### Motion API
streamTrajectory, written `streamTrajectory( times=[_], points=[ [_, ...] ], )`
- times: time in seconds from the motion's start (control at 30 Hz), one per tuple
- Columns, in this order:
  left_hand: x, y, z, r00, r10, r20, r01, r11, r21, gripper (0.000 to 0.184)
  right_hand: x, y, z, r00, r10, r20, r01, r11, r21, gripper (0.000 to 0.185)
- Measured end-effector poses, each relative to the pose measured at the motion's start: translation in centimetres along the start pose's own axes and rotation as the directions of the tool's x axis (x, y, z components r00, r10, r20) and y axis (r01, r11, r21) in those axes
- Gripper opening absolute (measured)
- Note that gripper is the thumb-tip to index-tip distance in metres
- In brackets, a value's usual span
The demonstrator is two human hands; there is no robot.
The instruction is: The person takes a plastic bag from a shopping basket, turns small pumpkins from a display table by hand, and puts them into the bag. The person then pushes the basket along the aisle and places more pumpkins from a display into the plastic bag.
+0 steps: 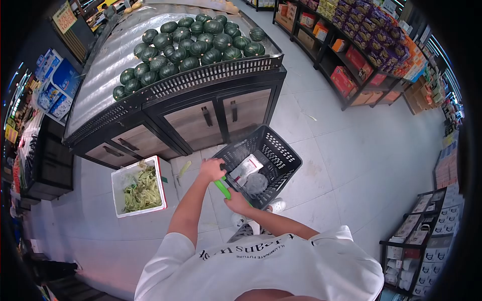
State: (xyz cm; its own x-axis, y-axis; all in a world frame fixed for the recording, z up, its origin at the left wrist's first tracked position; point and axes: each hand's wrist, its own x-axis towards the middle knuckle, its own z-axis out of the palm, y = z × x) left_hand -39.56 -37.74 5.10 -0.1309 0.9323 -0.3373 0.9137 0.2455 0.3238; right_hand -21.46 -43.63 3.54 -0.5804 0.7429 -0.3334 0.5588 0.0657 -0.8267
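Observation:
A dark grey shopping basket [283, 153] with perforated walls stands in front of me, its green handle [221, 188] on the side closest to me. My left hand [214, 170] is wrapped round the handle's far left end. Lower down, my right hand [237, 201] has its fingers closed on the same handle. Inside the basket lie a white packet [247, 168] with a red mark and a clear plastic bag or wrapper [256, 184], whose contents I cannot make out.
Dark green pumpkins [198, 47] are piled on a produce stand [196, 123] ahead. A white foam box [117, 193] of leafy scraps sits on the floor at left. Shelves of packaged goods [351, 70] line the right, with stacked boxes [439, 241] lower right.

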Motion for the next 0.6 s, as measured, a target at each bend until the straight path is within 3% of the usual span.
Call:
streamTrajectory(
  times=[0.07,0.3,0.6],
  points=[
    [1.6,0.8,-0.8,0.993,0.018,0.115,-0.03,0.994,0.104,0.042,0.7,-0.1,-0.4,1.0,0.001,-0.031,-0.002,0.999,-0.037,0.034],
    [6.0,1.2,-0.2,0.991,0.081,0.108,-0.093,0.99,0.11,0.04,3.3,1.0,-1.6,0.996,0.01,-0.09,-0.004,0.997,0.071,0.031],
    [9.9,4.5,-1.5,0.985,0.08,0.156,-0.105,0.981,0.162,0.035,5.6,1.1,-5.3,0.995,0.051,-0.089,-0.047,0.998,0.048,0.031]
  ],
)
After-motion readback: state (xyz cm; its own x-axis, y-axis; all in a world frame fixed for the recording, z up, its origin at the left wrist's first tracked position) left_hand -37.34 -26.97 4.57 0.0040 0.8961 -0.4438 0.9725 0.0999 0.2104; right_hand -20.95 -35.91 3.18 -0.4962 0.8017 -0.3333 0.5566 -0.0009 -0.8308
